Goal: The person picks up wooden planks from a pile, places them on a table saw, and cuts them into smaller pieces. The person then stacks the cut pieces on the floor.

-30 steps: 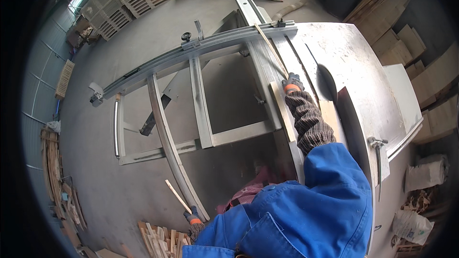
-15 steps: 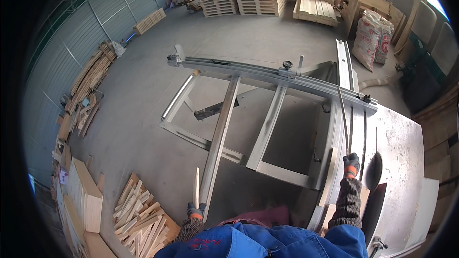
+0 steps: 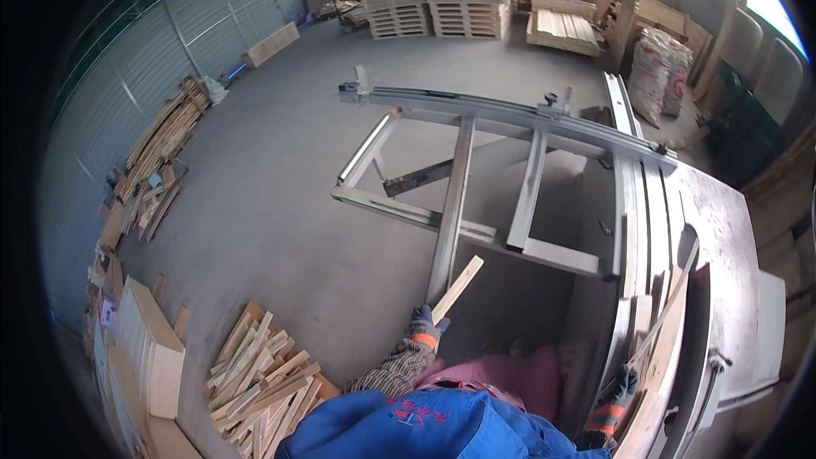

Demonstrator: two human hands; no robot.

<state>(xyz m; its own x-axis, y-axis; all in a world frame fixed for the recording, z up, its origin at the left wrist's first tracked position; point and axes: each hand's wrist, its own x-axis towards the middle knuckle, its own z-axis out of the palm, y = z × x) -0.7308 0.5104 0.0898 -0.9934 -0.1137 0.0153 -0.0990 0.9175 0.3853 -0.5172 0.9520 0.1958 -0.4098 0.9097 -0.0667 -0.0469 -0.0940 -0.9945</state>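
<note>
My left hand point(image 3: 423, 329), in a dark glove with an orange cuff, is closed around a short pale wooden strip point(image 3: 460, 286) that points up and right. It is at the near end of the sliding frame's metal bar point(image 3: 452, 204). My right hand point(image 3: 619, 391), gloved alike, is low at the near side of the saw table point(image 3: 722, 221). It is closed on the near end of a long thin wooden strip point(image 3: 676, 293), which slants away to the right above wooden boards point(image 3: 659, 357) on the table. My right fingers are partly blurred.
A metal fence point(image 3: 484, 104) crosses the far end of the sliding frame. Loose wooden offcuts point(image 3: 263, 382) are heaped at lower left, beside boxy wooden pieces point(image 3: 153, 348). Pallets point(image 3: 472, 8) are stacked at the back. White sacks point(image 3: 654, 76) stand at far right.
My right hand has drawn back toward my body, and its thin strip now slants rightward. My left hand has moved right and forward, tilting its strip. The frame sits further right in view.
</note>
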